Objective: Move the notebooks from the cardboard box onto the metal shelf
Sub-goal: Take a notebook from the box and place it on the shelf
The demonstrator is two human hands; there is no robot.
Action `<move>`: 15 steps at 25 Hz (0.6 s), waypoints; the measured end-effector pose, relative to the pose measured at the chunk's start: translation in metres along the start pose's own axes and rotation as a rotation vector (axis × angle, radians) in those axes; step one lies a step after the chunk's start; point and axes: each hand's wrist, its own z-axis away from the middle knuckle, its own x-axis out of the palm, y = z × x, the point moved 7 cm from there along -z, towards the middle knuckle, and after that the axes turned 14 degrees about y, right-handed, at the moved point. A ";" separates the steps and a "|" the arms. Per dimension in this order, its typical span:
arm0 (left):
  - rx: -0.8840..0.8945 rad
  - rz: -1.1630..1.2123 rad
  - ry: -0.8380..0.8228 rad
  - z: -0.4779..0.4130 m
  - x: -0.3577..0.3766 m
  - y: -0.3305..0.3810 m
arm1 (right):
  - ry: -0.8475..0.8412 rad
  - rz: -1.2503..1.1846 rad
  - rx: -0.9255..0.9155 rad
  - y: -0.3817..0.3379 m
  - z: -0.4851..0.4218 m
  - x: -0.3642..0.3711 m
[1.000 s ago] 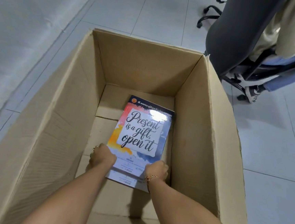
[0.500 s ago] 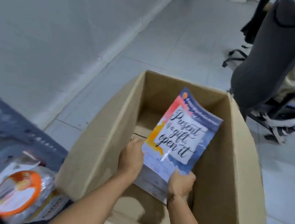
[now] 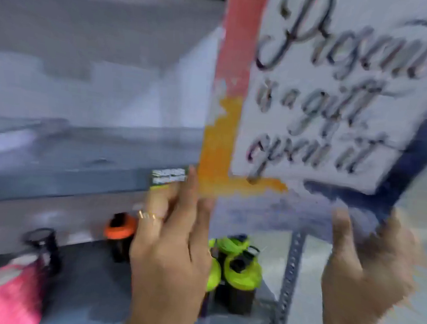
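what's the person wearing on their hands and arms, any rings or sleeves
The left hand has a thin gold-coloured ring on one finger. The right hand shows no ring. No sleeves or gloves are visible; the wrists are mostly cut off by the frame's lower edge, and the picture is blurred.

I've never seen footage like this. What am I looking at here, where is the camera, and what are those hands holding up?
There is no machine here: the camera sits on a person's head and looks down at their own two bare hands. The left hand and right hand grip the bottom edge of a notebook whose cover reads "Present is a gift, open it". It is held upright in front of a grey metal shelf. On the lower level stand bottles with green lids, one with an orange lid, and something pink. The picture is blurred by motion.
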 end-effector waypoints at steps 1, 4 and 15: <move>0.054 -0.078 0.035 -0.024 -0.010 -0.013 | -0.082 -0.065 -0.064 -0.019 -0.004 0.025; -0.023 -0.403 0.073 -0.102 -0.026 -0.049 | -0.358 -0.084 -0.092 -0.082 -0.005 0.108; -0.004 -0.835 -0.352 -0.106 0.045 -0.099 | -0.802 0.336 -0.244 -0.076 0.021 0.184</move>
